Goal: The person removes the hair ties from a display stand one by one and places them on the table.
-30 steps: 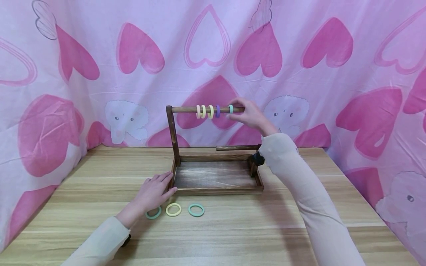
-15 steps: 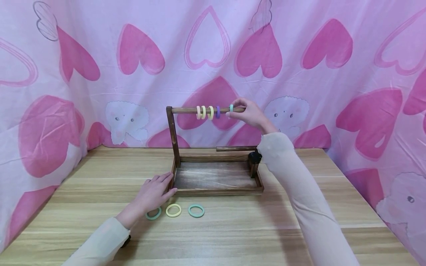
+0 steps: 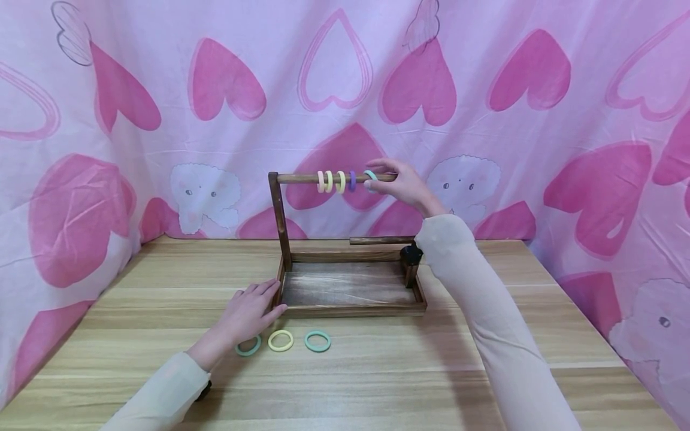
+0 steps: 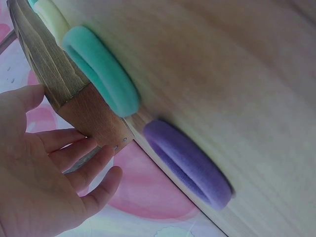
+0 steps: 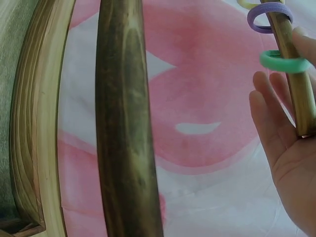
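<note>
A dark wooden rack point(image 3: 356, 310) has a tray base, a left post and a long upper rod point(image 3: 296, 178). On the rod hang a pink hair tie point(image 3: 320, 182), two yellow hair ties point(image 3: 341, 182), a purple hair tie point(image 3: 353, 181) and, near its free end, a mint green hair tie point(image 5: 284, 62). Around that end is my right hand point(image 3: 403, 182), thumb and fingers spread on either side of the tilted mint tie. My left hand point(image 3: 245, 311) rests its extended fingers against the tray's left edge. Below it lie green point(image 3: 317, 341) and yellow point(image 3: 281, 340) ties.
Another green tie point(image 3: 249, 353) is partly covered by my left hand. A purple tie point(image 4: 187, 163) on the table shows in the left wrist view. A lower rod point(image 3: 377, 240) points left behind the tray. A pink heart-patterned curtain point(image 3: 226, 78) surrounds the wooden table point(image 3: 377, 383).
The mint green tie has shifted slightly left along the rod and now tilts, and my right fingers have opened away from it. My left hand has stayed at the tray edge.
</note>
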Tool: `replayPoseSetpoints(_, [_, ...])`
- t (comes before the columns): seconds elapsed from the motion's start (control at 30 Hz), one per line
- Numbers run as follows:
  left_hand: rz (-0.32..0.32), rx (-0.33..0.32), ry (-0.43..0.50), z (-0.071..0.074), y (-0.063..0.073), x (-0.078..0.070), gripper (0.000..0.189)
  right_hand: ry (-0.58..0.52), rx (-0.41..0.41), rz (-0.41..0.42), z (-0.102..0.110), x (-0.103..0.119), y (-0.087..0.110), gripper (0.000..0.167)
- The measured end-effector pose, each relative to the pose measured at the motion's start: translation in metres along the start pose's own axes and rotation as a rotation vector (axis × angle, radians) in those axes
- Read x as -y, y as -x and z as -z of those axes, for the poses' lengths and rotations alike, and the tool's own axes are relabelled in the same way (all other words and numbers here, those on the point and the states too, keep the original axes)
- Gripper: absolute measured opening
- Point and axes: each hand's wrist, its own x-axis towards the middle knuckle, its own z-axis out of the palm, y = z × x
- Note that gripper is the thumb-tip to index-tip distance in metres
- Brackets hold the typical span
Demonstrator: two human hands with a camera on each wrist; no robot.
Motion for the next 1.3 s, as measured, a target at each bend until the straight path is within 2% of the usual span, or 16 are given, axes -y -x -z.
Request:
replayPoseSetpoints(0.37, [0.003,0.006,0.001,0.0,-0.001,0.001,0.056,0.081,0.022,-0.002,0.006,0.004,-0.003,0.046])
replayPoseSetpoints(0.57, [0.004,0.013,-0.005,0.0,-0.001,0.002,0.057,0.109,0.08,-0.009,0.008,0.008,-0.004,0.047])
replayPoseSetpoints(0.77, [0.004,0.01,-0.005,0.0,-0.001,0.002,0.056,0.205,0.13,-0.043,0.01,0.012,-0.005,0.052])
replayPoseSetpoints(0.93, [0.005,0.01,-0.002,0.0,-0.001,0.002,0.056,0.235,0.166,-0.069,0.01,0.013,-0.006,0.055])
replayPoseSetpoints(1.07, [0.005,0.009,-0.001,-0.001,0.0,0.002,0.056,0.234,0.148,-0.078,0.01,0.012,-0.005,0.051])
replayPoseSetpoints(1.3, [0.004,0.006,0.003,-0.002,-0.001,0.002,0.056,0.125,0.06,-0.111,0.003,0.029,0.009,0.036])
